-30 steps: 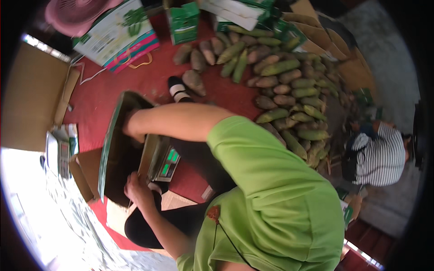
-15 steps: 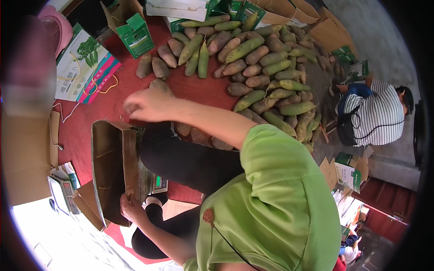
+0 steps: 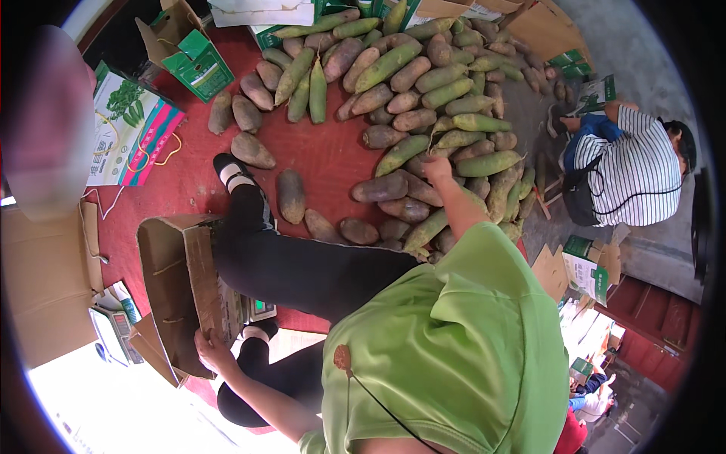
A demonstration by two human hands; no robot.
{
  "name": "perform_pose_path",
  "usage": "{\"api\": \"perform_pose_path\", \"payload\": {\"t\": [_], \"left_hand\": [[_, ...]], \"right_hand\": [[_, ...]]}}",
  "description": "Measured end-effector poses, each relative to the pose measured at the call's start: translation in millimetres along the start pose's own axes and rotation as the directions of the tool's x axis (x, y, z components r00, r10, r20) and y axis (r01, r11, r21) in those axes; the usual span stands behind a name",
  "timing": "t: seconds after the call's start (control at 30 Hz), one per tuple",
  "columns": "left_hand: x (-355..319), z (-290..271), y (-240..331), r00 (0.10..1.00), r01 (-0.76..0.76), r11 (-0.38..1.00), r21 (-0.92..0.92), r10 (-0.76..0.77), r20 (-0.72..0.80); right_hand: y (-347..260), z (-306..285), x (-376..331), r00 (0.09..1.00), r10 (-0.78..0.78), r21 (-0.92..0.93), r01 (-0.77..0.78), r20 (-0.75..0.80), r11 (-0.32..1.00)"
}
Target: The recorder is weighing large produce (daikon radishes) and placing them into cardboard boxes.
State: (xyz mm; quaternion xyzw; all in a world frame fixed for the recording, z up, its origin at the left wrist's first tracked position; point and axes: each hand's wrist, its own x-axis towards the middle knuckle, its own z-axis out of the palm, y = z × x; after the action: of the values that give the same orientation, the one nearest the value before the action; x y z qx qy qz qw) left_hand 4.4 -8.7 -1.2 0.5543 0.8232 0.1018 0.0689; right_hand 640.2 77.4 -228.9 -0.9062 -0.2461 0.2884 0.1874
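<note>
Right hand [image 3: 439, 170], near the open carton [image 3: 200, 272] half a second earlier, now lies at the radish heap [image 3: 448, 94] on the red mat [image 3: 321, 175]; whether it grasps a radish cannot be told. Loosely stacked radishes could roll if one were pulled from beneath others. Left hand [image 3: 214, 352] touches the carton's rim, its grip likewise unresolved. A black-trousered leg [image 3: 310, 265] lies between heap and carton; open mat stretches past the shoe [image 3: 227, 163].
</note>
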Motion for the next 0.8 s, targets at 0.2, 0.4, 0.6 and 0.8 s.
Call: {"api": "perform_pose_path", "payload": {"t": [0.2, 0.4, 0.6, 0.8], "left_hand": [[0.5, -3.1, 1.6, 0.999, -0.015, 1.000, 0.001, 0.015, 0.029], [-3.6, -1.3, -13.7, 1.000, 0.006, 0.999, 0.042, -0.005, -0.017], [1.0, 3.6, -18.1, 1.000, 0.000, 0.997, 0.081, 0.000, -0.011], [-2.4, 2.8, -20.6, 0.999, 0.013, 0.997, 0.078, -0.010, -0.034]], "right_hand": [[21.0, -26.9, 1.0, 0.964, -0.167, -0.191, 0.128, -0.205, 0.973], [0.5, -70.3, -11.4, 0.946, -0.224, -0.342, 0.135, -0.234, 0.930], [11.6, -55.5, 1.8, 0.980, -0.194, -0.279, 0.175, -0.040, 0.944], [-17.9, -9.9, 2.3, 0.987, 0.139, 0.207, -0.152, 0.076, 0.966]]}}
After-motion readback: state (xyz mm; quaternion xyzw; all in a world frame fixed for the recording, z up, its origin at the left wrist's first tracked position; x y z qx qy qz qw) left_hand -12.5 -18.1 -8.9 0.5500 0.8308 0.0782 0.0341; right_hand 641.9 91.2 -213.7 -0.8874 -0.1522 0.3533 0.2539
